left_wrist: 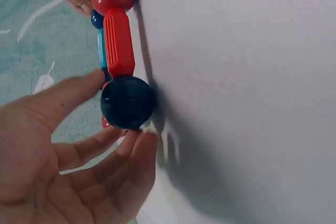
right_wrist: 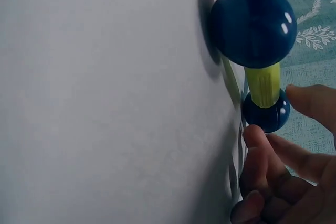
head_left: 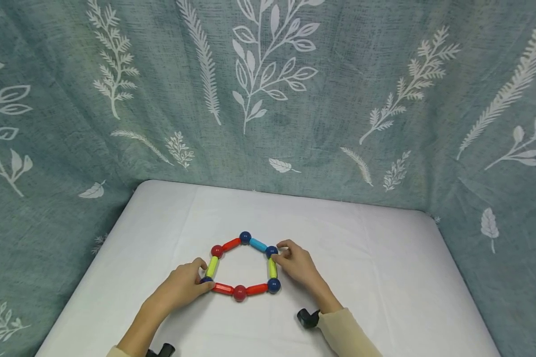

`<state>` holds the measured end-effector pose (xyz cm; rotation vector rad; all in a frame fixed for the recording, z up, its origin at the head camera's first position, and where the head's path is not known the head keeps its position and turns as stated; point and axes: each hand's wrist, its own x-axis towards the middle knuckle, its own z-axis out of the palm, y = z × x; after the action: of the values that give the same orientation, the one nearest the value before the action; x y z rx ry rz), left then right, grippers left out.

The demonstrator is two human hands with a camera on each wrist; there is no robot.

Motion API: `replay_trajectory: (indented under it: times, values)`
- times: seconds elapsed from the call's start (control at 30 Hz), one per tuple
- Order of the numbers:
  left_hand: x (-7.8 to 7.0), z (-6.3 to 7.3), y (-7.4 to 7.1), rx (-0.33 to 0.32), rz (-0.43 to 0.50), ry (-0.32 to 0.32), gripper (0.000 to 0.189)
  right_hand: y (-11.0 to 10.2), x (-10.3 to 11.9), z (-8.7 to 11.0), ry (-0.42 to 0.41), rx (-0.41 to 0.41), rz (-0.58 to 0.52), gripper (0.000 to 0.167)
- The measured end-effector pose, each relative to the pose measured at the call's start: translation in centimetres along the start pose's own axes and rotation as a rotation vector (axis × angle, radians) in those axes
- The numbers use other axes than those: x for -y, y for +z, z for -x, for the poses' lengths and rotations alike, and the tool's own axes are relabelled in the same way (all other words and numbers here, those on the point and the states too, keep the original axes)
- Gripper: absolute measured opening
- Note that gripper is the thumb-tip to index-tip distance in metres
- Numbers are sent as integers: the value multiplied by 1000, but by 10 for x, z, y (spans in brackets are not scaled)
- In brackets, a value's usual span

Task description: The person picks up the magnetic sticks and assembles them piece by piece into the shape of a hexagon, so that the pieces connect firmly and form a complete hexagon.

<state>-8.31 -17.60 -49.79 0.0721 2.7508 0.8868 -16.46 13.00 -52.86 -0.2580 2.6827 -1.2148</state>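
Note:
On the white tabletop lies a closed ring of coloured balls and rods. My left hand (head_left: 182, 285) pinches the dark blue ball (left_wrist: 128, 102) at the ring's near left corner, thumb on one side and fingers on the other. From that ball run a red rod (head_left: 223, 288) and a yellow-green rod (head_left: 212, 267). With thumb and fingertips my right hand (head_left: 298, 265) pinches the far right blue ball (right_wrist: 266, 115). Next to it sit a light blue rod (head_left: 258, 245) and another yellow-green rod (right_wrist: 263, 85). A red ball (head_left: 239, 293) forms the near middle, and a blue ball (head_left: 245, 237) the far point.
A white cloth covers the table (head_left: 384, 277), which has rounded far corners. Behind it hangs a green-grey curtain (head_left: 330, 99) with white leaf prints. Black wrist devices show by the right sleeve (head_left: 346, 332) and the left forearm.

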Motion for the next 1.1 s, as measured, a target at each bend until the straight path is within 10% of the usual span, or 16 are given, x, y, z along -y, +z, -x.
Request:
replay_trajectory:
  times: [0.3, 1.1]
  values:
    - [2, -3, 2, 20, 71, -7, 38, 1, 3, -4, -25, 57, 29, 36]
    - [-23, -77, 3, -37, 23, 137, 33, -19, -16, 17, 60, -75, 29, 33]
